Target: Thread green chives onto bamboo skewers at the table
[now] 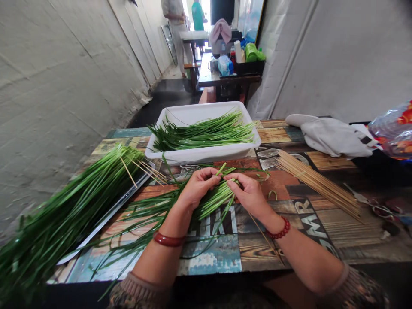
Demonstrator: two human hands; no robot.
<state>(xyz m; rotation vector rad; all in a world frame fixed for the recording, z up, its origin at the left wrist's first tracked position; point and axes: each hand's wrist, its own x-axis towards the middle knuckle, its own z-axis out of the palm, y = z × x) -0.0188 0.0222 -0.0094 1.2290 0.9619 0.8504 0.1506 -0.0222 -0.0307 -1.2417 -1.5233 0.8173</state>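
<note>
My left hand point(201, 184) pinches the pale stalk ends of some garlic chives point(210, 201), whose green leaves trail left across the table. Close beside it, fingertips almost meeting, my right hand point(246, 189) is closed at the same stalk ends. A thin bamboo skewer point(266, 238) runs from beneath the right hand down toward the table's front edge, in line with the pinching fingertips; its upper part is hidden by the hand and stalks. More loose chives lie under both hands.
At left, skewered chives point(80, 189) are heaped on a metal tray point(109, 216). A white plastic tub point(199, 156) of chives stands behind my hands. Bundled bamboo skewers point(317, 182), scissors point(381, 208) and a grey cloth point(334, 135) lie right. A person point(176, 30) stands far back.
</note>
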